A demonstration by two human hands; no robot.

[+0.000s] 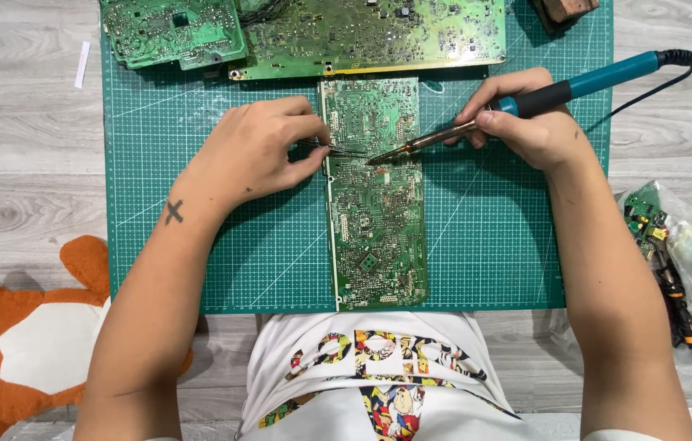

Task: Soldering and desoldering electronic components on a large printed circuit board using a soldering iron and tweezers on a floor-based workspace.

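Green mat: a gridded cutting mat [199, 245] covers the grey wood-grain table [19, 122]; everything below is from the head view, the only one.
Board in hand: a long narrow green circuit board [379, 220] lies flat at the mat's centre, its long side running away from the person.
Left hand: the left hand [252, 155] rests on the mat just left of the board, fingers pinched narrow around thin metal tweezers [338, 149]; the tips reach onto the board's upper part.
Right hand: the right hand [530, 122] grips a soldering iron [558, 92] with a teal and black handle, fingers closed on it like a pen. Its coppery tip [379, 159] touches the board close to the tweezer tips.
Far edge: two larger green circuit boards [362, 33] lie side by side above the narrow one.
Right of mat: a clear plastic bag of small electronic parts [673, 245].
Lower left: an orange and white plush toy [27, 335] on the table.
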